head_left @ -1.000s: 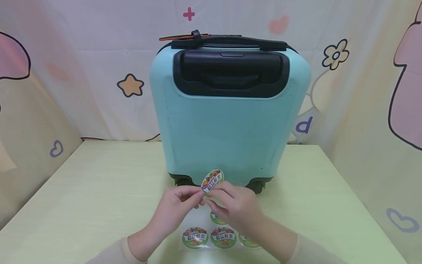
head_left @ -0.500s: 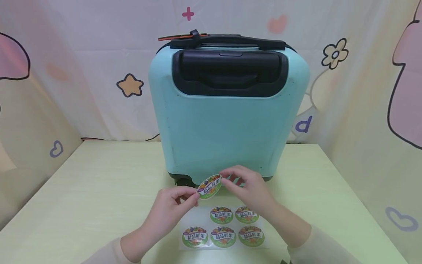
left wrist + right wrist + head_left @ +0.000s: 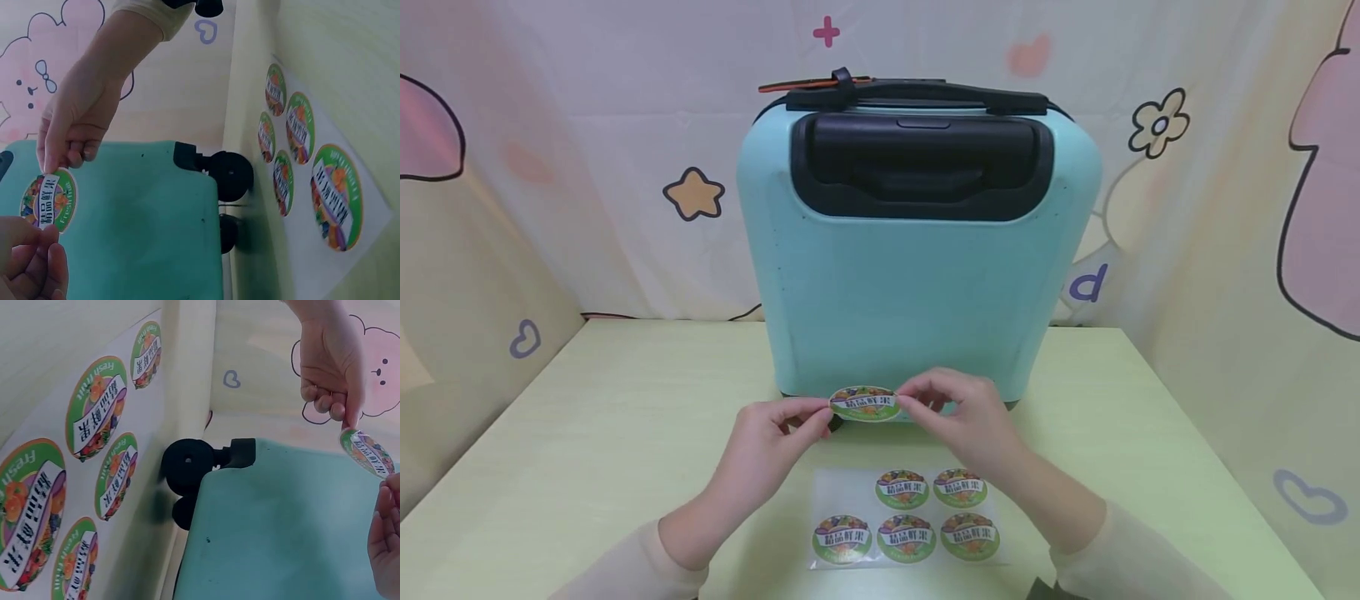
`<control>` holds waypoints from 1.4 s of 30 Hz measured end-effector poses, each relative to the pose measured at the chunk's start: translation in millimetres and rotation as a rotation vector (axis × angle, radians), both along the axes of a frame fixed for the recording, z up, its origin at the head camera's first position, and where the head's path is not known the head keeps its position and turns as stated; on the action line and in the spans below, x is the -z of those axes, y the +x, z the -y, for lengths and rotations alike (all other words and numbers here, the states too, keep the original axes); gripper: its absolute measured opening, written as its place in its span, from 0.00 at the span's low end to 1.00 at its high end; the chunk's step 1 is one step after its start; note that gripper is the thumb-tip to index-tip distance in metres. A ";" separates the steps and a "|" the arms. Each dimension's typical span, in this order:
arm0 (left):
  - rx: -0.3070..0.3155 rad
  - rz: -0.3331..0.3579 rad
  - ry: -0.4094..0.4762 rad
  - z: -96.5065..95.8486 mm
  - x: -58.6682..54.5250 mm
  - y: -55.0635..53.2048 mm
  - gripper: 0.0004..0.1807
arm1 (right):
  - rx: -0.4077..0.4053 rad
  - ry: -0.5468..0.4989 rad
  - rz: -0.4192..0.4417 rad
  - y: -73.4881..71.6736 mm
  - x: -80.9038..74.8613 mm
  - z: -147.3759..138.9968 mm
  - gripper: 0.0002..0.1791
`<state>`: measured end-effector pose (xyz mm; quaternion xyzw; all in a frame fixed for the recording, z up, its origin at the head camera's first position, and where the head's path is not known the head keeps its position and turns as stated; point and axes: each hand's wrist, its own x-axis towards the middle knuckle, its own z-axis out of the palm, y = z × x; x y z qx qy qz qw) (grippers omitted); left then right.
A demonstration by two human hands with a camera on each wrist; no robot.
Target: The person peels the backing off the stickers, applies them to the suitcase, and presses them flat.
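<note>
An oval fruit sticker (image 3: pixel 864 403), green with colourful fruit and a white lettered band, is stretched level between both hands. My left hand (image 3: pixel 769 446) pinches its left end between thumb and fingertips. At the opposite end my right hand (image 3: pixel 972 421) pinches the edge the same way. Behind the sticker stands a light blue suitcase (image 3: pixel 917 300), and the sticker overlaps its lower part in the head view. In the left wrist view the sticker (image 3: pixel 64 199) faces outward from the suitcase shell. Below the hands, a sticker sheet (image 3: pixel 842 487) lies on the table with several like stickers.
The pale table (image 3: pixel 647 417) reaches back to a patterned cloth backdrop (image 3: pixel 625 108). Black wheels (image 3: pixel 187 465) carry the suitcase, and a black handle (image 3: pixel 917 96) tops it. A dark object (image 3: pixel 1048 590) shows at the bottom edge near the right sleeve.
The right hand has shifted from beside the left hand to the sticker's right end. The sticker has turned from slanted to level, and both hands have risen slightly, uncovering the sheet.
</note>
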<state>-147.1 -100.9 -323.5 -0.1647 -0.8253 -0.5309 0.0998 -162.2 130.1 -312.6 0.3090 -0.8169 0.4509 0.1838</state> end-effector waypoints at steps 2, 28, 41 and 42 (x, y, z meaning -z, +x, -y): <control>-0.012 0.007 0.001 1.9 -3.7 -2.8 0.08 | -0.015 -0.005 -0.056 -0.3 -2.6 2.0 0.03; -0.158 -0.320 0.153 34.0 -32.9 -63.9 0.34 | 0.043 -0.114 0.092 -28.9 -65.5 15.2 0.05; -0.070 -0.296 0.210 26.2 -41.5 -86.7 0.39 | 0.045 -0.115 0.059 -37.3 -81.6 31.5 0.06; -0.068 -0.297 0.213 25.7 -42.1 -87.8 0.39 | 0.046 -0.116 0.056 -36.9 -82.6 32.5 0.06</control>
